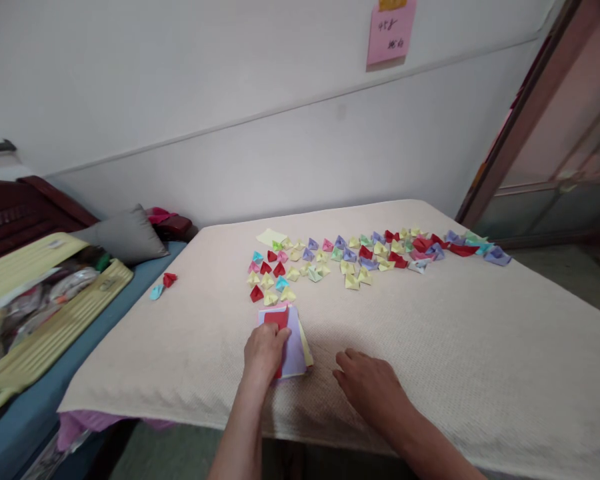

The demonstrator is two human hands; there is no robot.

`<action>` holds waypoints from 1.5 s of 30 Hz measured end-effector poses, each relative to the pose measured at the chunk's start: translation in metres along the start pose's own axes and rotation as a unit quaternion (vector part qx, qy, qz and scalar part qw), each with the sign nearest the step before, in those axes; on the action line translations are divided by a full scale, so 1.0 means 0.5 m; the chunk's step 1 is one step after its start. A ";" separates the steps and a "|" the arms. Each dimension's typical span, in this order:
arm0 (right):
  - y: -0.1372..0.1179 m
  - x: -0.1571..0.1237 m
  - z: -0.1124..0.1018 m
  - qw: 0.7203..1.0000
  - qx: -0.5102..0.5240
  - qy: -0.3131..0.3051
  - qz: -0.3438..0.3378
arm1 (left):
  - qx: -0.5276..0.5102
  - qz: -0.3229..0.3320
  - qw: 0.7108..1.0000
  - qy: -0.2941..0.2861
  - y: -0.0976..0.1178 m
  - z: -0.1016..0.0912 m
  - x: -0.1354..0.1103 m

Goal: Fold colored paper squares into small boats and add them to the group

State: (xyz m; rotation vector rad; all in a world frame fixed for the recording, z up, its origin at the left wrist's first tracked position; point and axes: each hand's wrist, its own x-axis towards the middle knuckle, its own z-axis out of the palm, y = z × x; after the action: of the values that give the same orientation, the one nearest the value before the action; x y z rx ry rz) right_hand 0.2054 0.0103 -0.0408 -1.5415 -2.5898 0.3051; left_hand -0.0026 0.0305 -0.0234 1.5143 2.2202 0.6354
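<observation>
A stack of coloured paper sheets (294, 347), mostly lilac on top with yellow and pink edges showing, lies near the front of the table. On it is a red folded sheet of paper (277, 319). My left hand (265, 351) grips this red sheet, thumb on its right side and fingers over its left part. To the right of the stack, my right hand (367, 381) hovers over or rests on the cloth, fingers loosely bent and apart, with nothing in them. Beyond my hands stand rows of small folded paper boats (307, 254) in yellow, red, purple, blue and green.
A pale cloth (210, 333) covers the table. Two folded pieces, a red one (169, 279) and a blue one (157, 291), sit apart at the left. A yellow sheet (270, 237) lies at the back. Left are a bench with a grey cushion (125, 237) and an open yellow case (65, 313).
</observation>
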 end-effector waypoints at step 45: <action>0.075 0.014 -0.075 0.739 0.651 0.104 0.142 | -0.476 -0.046 0.869 -0.123 0.094 0.047 -0.070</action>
State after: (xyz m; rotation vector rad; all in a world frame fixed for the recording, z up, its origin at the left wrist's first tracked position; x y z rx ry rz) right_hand 0.2417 0.0381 -0.0131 -1.1652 -1.2064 1.4485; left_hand 0.0582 0.0164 -0.0144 0.8838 1.3857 1.1888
